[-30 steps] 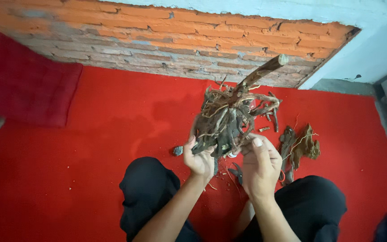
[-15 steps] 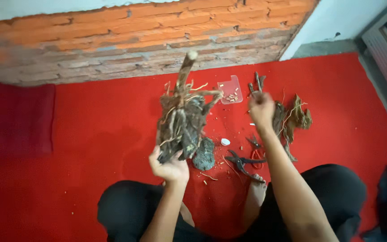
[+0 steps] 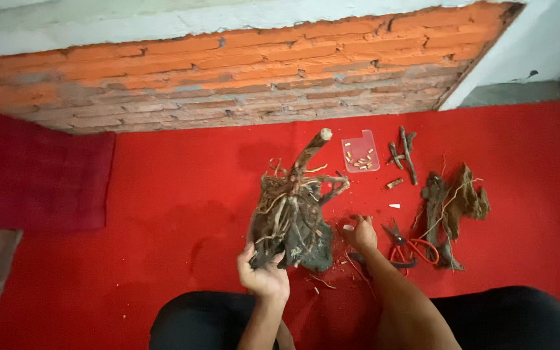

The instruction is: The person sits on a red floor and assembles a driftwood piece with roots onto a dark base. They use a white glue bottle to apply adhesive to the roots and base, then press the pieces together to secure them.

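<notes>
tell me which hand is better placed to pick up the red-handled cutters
Right. The right hand is low on the red mat, just beside the red-handled cutters, while the left hand grips the root clump.

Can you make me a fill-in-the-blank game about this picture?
1. The left hand holds up a clump of roots over a carpet whose colour is ____.
2. The wall behind the carpet is built of orange ____.
3. The scissors lie beside the ____ hand.
4. The clear tray holding small pale pieces lies near the ____.

Missing words: red; bricks; right; wall
</notes>
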